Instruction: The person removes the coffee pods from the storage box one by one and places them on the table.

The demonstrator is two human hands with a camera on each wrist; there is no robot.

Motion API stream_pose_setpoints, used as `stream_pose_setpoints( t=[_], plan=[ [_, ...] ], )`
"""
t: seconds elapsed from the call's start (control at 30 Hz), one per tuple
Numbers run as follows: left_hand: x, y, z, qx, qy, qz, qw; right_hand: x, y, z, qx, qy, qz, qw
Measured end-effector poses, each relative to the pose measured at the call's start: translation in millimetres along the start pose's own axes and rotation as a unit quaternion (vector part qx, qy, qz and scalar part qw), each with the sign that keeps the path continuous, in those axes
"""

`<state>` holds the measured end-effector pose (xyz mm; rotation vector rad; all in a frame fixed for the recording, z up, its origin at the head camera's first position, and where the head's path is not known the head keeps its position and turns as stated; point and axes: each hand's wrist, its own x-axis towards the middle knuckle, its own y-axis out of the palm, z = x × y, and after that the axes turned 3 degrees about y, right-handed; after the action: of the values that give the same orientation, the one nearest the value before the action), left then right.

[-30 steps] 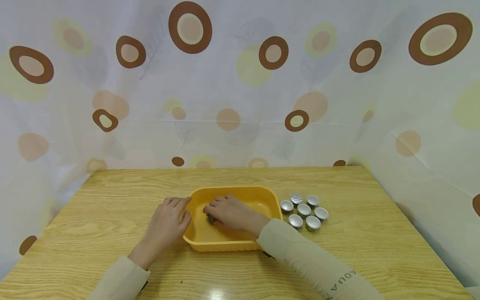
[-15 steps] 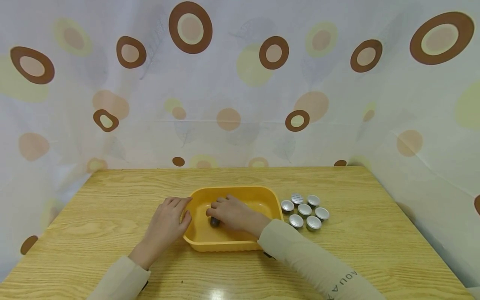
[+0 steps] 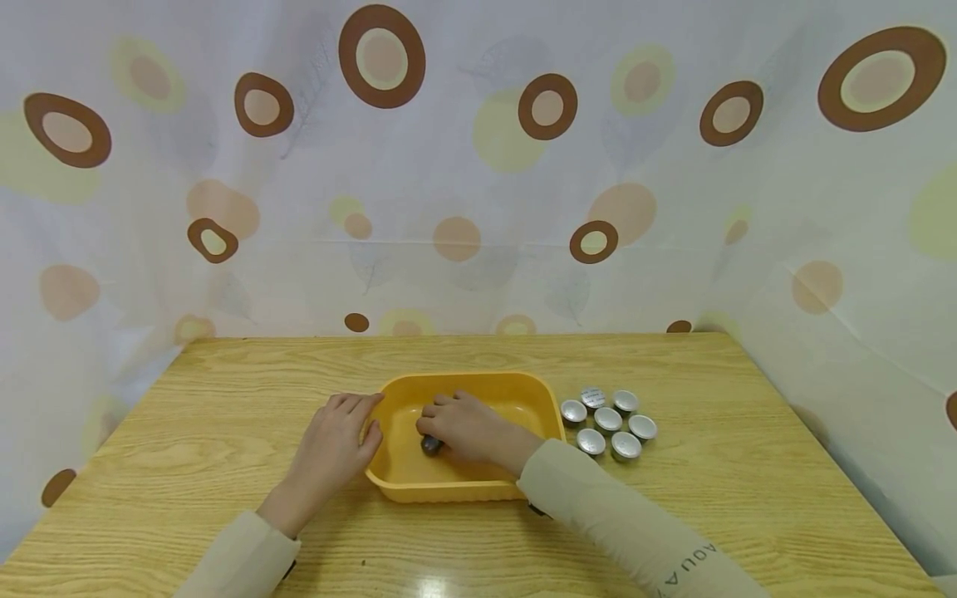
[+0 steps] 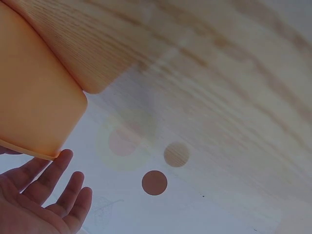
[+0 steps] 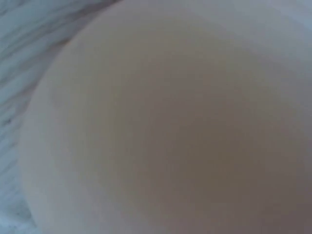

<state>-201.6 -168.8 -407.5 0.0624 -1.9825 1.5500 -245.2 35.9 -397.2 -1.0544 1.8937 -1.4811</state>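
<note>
Inside the yellow tray [image 3: 478, 492], my right hand [image 3: 467, 423] reaches over from the right with fingers curled down. Its fingers and thumb hold a small dark coffee capsule [image 3: 430, 445], low near the tray floor; most of the grip is hidden under the hand. At the tray's left side, my left hand [image 3: 340, 436] rests with its index fingertip on the rim. In the left wrist view, the fingers [image 4: 58, 170] are fairly straight and one tip touches the tray's rim [image 4: 29, 150]. A pale blur fills most of the right wrist view.
Several coffee capsules with silver lids [image 3: 607, 419] stand grouped on the wooden table [image 3: 224, 415], just right of the tray. Behind the table hangs a white patterned curtain [image 3: 463, 282], which also runs along both sides.
My right hand has shifted slightly right within the tray, and the dark capsule has moved right and nearer with it. More of the capsule shows now. The left hand stays at the rim.
</note>
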Motion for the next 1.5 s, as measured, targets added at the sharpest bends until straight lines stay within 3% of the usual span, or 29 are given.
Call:
stream_pose_setpoints(
  t=[0.33,0.57,0.8,1.13,1.5],
  plan=[
    [0.5,-0.7,-0.3,-0.001,0.001,-0.001,1.0000,-5.4,-6,-4,0.034,-0.007,0.000,0.9994],
    [0.3,-0.9,-0.8,-0.002,0.000,0.001,1.0000,-10.7,-11,-9,0.013,-0.013,-0.012,0.9998],
    [0.1,-0.2,0.3,-0.002,0.001,-0.004,1.0000,-15.6,-15,-15,0.018,-0.004,0.001,0.9998],
    [-0.2,-1.1,-0.7,-0.003,-0.001,-0.002,1.0000,-31.6,-22,-25,0.049,-0.005,-0.038,0.9981],
    [-0.4,-0.1,-0.1,-0.004,-0.001,-0.004,1.0000,-46.4,-22,-40,0.059,0.005,-0.046,0.9972]
  ],
)
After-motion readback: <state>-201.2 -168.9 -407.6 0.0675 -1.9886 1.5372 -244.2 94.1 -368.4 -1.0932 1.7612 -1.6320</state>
